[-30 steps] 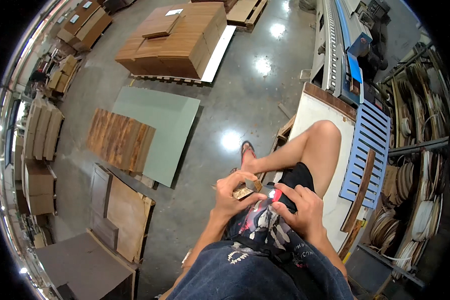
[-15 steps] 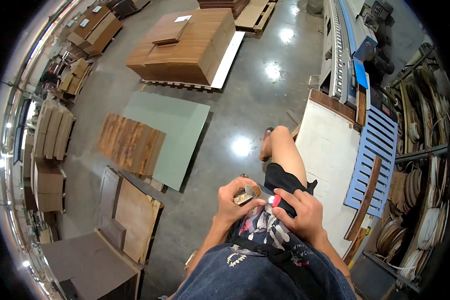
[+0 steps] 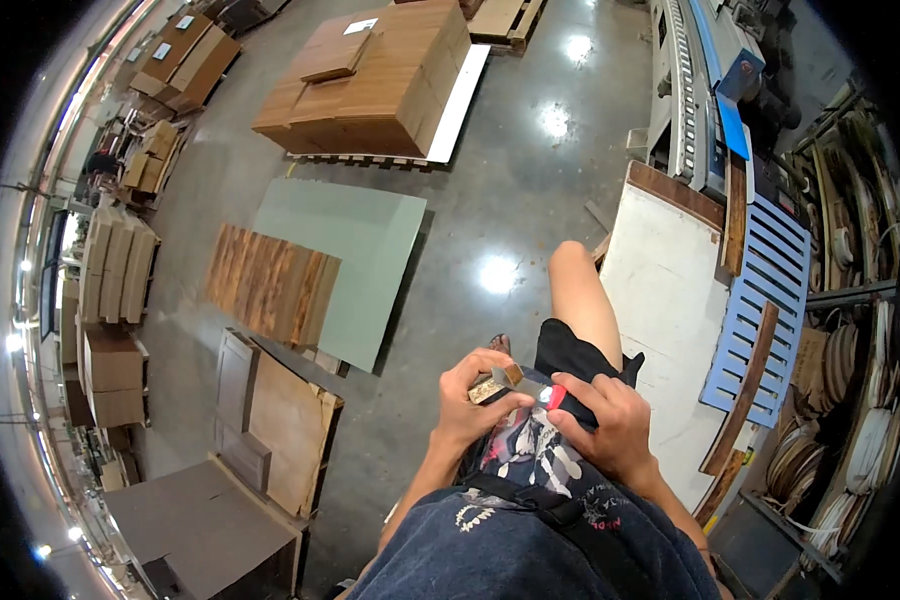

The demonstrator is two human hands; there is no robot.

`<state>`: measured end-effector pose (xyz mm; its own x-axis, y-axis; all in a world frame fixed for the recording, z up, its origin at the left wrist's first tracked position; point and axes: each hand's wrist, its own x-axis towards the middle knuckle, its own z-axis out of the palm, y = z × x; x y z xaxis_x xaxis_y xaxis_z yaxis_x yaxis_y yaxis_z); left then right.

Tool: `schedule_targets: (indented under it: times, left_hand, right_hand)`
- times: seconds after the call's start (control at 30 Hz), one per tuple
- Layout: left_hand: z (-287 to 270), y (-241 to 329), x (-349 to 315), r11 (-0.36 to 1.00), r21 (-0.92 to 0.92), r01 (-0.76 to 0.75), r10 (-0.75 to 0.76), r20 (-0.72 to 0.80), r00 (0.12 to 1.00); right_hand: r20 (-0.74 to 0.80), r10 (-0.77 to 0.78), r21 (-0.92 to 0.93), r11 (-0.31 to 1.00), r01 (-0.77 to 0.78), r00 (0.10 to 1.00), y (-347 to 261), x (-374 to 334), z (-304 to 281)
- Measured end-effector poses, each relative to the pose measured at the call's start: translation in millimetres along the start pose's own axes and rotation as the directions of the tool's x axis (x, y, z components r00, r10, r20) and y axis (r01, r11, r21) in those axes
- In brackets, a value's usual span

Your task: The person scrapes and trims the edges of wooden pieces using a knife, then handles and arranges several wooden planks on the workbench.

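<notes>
1. A grey, glossy concrete floor (image 3: 470, 200) is spreading through a workshop, and ceiling lights are reflecting off it.
2. A long grey-and-blue machine (image 3: 685, 100) is standing at the upper right.
3. A big stack of brown panels (image 3: 390, 85) is sitting on a pallet at the upper middle.
4. A rack (image 3: 855, 292) at the far right is holding many coils of strip material (image 3: 838, 365).
5. A white-topped bench (image 3: 660, 290) is stretching along the person's right side, below the machine.
6. A grey-green sheet (image 3: 370, 250) is lying left of the middle, partly hidden behind a stack of wood-grained boards (image 3: 265, 280).
7. A blue slatted panel (image 3: 765, 270) is resting along the bench's right edge, and a dark brown strip (image 3: 745, 395) is lying across its lower part.
8. The right hand (image 3: 615, 408) is curling nearly closed, its thumb and fingers gripping a red-ended thing in front of the shirt.
9. The left hand (image 3: 467, 398) is staying partly curled, thumb and forefinger apart, with small pieces held between them.
10. The red-ended thing (image 3: 558, 397) is pointing toward the left hand; its other end is hiding under the right hand, so its kind cannot be told.
11. A speckled piece (image 3: 484, 390) is sitting in the left hand's grasp.
12. A small brown-faced block (image 3: 512, 374) is showing just beside the speckled piece, near the left fingertips.
</notes>
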<state>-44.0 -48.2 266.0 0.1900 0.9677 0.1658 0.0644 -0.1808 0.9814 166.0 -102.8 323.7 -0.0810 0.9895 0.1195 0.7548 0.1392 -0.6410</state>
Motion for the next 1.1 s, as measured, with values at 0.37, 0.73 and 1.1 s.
schedule_targets:
  times: [0.37, 0.73, 1.1]
  left_hand:
    - [-11, 0, -2, 0.996, 0.070, -0.056, 0.056, -0.002, 0.998]
    - [-15, -2, -7, 0.988, 0.097, -0.121, 0.116, 0.057, 0.992]
    - [-11, 13, -5, 0.962, 0.089, -0.259, 0.231, 0.244, 0.942]
  right_hand:
    - [0.014, -0.036, -0.004, 0.999, 0.036, 0.999, -2, 5, 4]
    - [0.034, -0.079, -0.003, 0.997, 0.080, 0.996, 1, 4, 4]
    - [-0.046, 0.053, 0.036, 0.998, -0.051, 0.998, 17, 12, 21]
